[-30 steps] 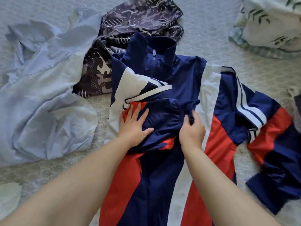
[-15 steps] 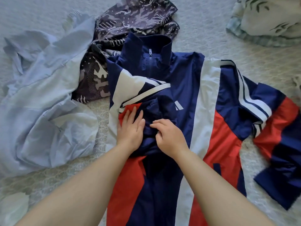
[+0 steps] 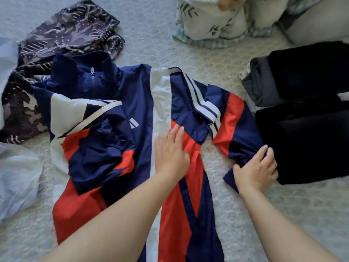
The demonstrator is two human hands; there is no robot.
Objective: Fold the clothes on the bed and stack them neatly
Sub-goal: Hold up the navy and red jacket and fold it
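A: Where is the jacket [image 3: 139,103] sitting on the bed [image 3: 283,214] now?

B: It is lying zipped and face up in the middle, collar toward twelve o'clock. The sleeve [image 3: 100,154] at nine o'clock is already lying folded across the chest, where both your hands were working a second ago.

A: And my hands?

B: You are pressing your left hand [image 3: 171,152] flat, fingers straight, on the red and white panel at the centre. Your right hand [image 3: 256,167] has moved out to three o'clock and is curling its fingers around the cuff [image 3: 243,157] of the other sleeve, just beside the black clothes [image 3: 306,129].

A: Meaning?

B: You are probably starting the second sleeve fold; the body fold and stacking are still waiting.
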